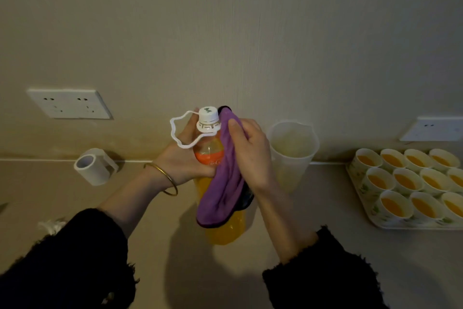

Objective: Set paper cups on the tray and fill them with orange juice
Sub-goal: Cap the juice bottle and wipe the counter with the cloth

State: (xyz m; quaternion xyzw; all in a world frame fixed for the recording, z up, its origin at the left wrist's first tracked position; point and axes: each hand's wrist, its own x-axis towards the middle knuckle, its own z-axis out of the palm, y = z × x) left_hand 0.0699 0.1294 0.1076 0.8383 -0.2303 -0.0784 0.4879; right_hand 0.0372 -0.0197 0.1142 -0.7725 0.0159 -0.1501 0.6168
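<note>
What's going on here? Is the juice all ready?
A person grips a big orange juice bottle with the left hand. The right hand holds a purple cloth against the bottle's side, as if wiping it. The white cap is on the bottle. Over on the right, the paper cups on the tray all have orange juice in them. A clear jug stands by the wall beside the bottle.
</note>
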